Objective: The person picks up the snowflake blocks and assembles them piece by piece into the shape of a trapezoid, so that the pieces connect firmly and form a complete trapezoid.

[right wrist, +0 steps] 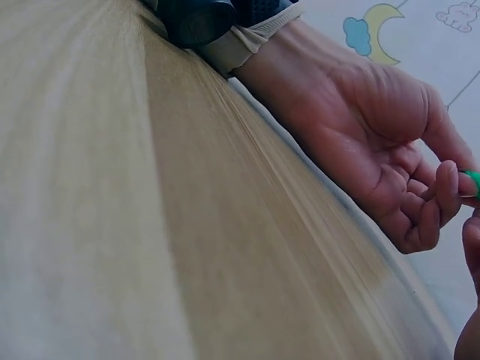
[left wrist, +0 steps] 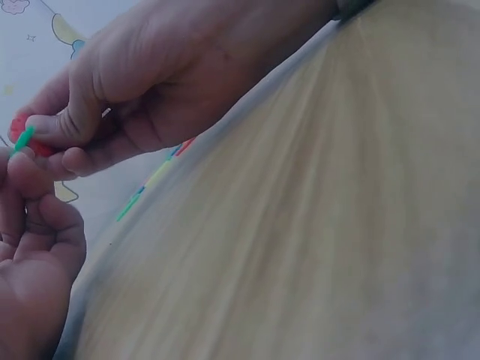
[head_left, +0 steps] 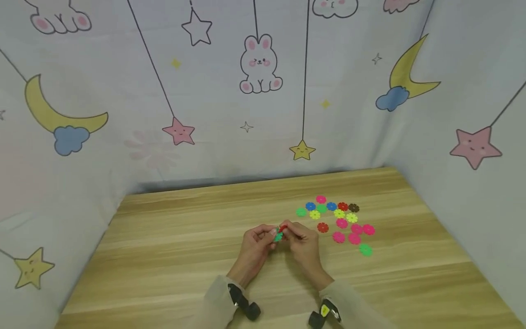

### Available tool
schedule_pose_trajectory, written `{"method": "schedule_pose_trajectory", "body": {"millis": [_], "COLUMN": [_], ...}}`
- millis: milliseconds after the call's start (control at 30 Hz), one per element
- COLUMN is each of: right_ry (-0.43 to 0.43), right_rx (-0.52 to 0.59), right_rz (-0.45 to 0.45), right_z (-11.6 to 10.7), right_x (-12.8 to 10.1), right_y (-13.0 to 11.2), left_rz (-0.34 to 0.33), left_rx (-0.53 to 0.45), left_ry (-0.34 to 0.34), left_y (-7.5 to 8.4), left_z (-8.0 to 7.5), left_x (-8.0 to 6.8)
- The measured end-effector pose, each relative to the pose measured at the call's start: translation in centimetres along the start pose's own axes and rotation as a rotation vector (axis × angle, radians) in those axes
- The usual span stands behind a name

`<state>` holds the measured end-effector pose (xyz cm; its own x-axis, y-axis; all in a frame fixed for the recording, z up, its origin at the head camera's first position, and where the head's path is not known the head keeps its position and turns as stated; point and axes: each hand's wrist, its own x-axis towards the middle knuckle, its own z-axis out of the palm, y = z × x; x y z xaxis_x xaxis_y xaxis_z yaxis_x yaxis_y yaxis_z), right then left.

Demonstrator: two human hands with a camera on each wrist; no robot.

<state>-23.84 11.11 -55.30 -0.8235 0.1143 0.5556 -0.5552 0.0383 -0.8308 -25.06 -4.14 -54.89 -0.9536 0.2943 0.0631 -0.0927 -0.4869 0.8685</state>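
Note:
Over the middle of the wooden table (head_left: pixel 172 256) both hands meet fingertip to fingertip. My left hand (head_left: pixel 272 234) pinches a small green flower-shaped disc (head_left: pixel 278 236). My right hand (head_left: pixel 287 227) pinches a red disc (head_left: pixel 283 228) that touches the green one. In the left wrist view the right hand (left wrist: pixel 45 135) presses the red disc (left wrist: pixel 16 122) against the edge-on green disc (left wrist: pixel 23 139), with the left hand's fingers (left wrist: pixel 26 172) just below. The right wrist view shows the left hand (right wrist: pixel 459 187) holding the green disc (right wrist: pixel 472 182) at the frame's right edge.
Several loose flower discs (head_left: pixel 339 219) in pink, blue, green, yellow, red and brown lie on the table right of the hands. Cloth walls printed with moons, stars and a rabbit (head_left: pixel 260 64) close off the back and both sides. Each wrist carries a black camera.

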Motion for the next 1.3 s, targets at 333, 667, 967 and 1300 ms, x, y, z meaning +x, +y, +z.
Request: {"method": "schedule_pose_trajectory", "body": {"millis": [333, 667, 967, 1300], "right_ry": [-0.016, -0.138, -0.205, -0.085], "right_rx": [-0.368, -0.753, -0.802, -0.638], "right_rz": [-0.08, -0.009, 0.103, -0.018], "right_z": [-3.2, -4.6, -4.6, -4.8], "right_x": [2.6, 5.7, 5.5, 4.9], "right_y": [2.6, 3.9, 3.7, 3.3], "left_rz": [-0.014, -0.057, -0.033, -0.01], "left_rx": [0.083, 0.064, 0.082, 0.151], "left_ry": [0.197, 0.184, 0.134, 0.165], "left_y": [0.0, 0.4, 0.1, 0.3], "left_z": [-0.7, -1.0, -1.0, -0.6], "left_x": [0.1, 0.4, 0.1, 0.2]}}
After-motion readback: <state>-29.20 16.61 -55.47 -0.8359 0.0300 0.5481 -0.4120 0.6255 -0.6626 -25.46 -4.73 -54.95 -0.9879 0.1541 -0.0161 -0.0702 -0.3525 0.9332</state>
